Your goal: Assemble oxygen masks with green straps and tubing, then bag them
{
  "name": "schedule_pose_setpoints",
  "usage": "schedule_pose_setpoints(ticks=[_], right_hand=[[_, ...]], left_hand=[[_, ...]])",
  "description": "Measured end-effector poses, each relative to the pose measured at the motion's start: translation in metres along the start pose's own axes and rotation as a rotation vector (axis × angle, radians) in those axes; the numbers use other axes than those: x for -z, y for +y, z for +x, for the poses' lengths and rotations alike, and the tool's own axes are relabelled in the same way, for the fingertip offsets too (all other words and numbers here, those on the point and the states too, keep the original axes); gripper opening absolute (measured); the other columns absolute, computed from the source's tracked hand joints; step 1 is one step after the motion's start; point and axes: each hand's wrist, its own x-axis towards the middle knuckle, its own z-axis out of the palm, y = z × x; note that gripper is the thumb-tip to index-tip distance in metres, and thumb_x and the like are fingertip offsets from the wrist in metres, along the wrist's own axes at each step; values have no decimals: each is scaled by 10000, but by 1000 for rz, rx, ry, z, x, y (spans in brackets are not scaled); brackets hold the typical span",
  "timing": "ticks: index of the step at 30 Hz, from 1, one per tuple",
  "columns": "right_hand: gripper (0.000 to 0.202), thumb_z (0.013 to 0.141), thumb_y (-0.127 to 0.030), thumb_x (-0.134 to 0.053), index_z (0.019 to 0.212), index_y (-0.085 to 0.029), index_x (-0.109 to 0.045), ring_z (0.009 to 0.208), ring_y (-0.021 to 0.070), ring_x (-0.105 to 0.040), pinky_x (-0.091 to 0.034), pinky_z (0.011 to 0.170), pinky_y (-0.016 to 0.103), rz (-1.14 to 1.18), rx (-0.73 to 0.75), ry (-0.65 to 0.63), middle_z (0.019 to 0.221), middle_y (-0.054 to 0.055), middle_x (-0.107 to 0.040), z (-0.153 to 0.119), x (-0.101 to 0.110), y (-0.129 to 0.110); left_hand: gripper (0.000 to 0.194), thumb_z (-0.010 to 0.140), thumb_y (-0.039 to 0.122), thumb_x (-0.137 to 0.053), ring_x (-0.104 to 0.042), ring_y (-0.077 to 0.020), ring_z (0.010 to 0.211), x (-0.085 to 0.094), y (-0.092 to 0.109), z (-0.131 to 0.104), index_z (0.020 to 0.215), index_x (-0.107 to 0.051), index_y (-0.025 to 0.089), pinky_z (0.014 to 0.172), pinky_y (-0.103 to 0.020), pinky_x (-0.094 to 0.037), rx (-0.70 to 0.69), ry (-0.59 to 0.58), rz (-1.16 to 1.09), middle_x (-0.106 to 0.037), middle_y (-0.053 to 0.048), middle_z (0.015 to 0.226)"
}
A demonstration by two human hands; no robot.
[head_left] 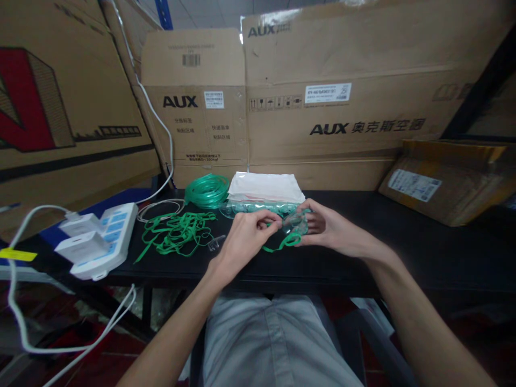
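Note:
My right hand is wrapped round a clear plastic mask above the black table. A green strap hangs in a loop from the mask. At the mask's left side my left hand is closed in a pinch; what lies between its fingertips is too small to make out. Just left of that hand lie small clear plastic pieces. Behind both hands are several clear greenish masks in a row, with a stack of white packets at their back.
Tangled green straps and a coil of green tubing lie to the left. A white power strip with plugs and cables stands farther left. Cardboard boxes line the back; a taped box sits at the right.

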Motion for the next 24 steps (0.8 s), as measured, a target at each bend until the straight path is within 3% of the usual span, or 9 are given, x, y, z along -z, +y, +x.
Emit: schedule_pose_setpoints(ticks=[3, 7, 14, 18, 24], right_hand=[[535, 666, -307, -897, 983, -242, -471, 923, 187, -673, -551, 862, 342, -56, 34, 46, 946, -12, -667, 1, -4, -3], [494, 698, -313, -872, 988, -244, -479, 946, 187, -667, -547, 893, 355, -60, 55, 43, 987, -4, -659, 2, -7, -3], [408, 761, -221, -819, 1019, -249, -505, 1122, 188, -626, -486, 1047, 376, -74, 104, -9, 1105, 7, -607, 0, -9, 2], [298, 823, -214, -765, 1000, -244, -527, 1230, 197, -585, -401, 1152, 397, -77, 130, -86, 1199, 21, -596, -1, -9, 1], [117, 897, -226, -649, 1003, -224, -598, 1249, 232, -580, -437, 1096, 402, -184, 140, -81, 1286, 58, -613, -2, -4, -2]], left_hand=[[167, 915, 286, -660, -706, -146, 752, -1, 1, -1, 1010, -769, 202, 708, -211, -489, 7, -15, -67, -786, 16, 839], [355, 910, 292, -674, -707, -144, 712, 2, -2, 0, 1255, -677, 210, 720, -223, -512, 15, -84, -165, -802, 21, 888], [134, 890, 265, -691, -656, -120, 625, 8, -4, 3, 979, -772, 206, 635, -202, -491, 34, -80, -167, -783, 27, 804], [138, 883, 309, -716, -646, -114, 611, 7, -7, 4, 949, -748, 192, 615, -197, -486, 16, -63, -173, -773, 23, 803], [115, 888, 295, -715, -628, -106, 574, 10, -12, 4, 929, -700, 189, 597, -197, -475, -39, -100, -149, -747, 40, 797]])
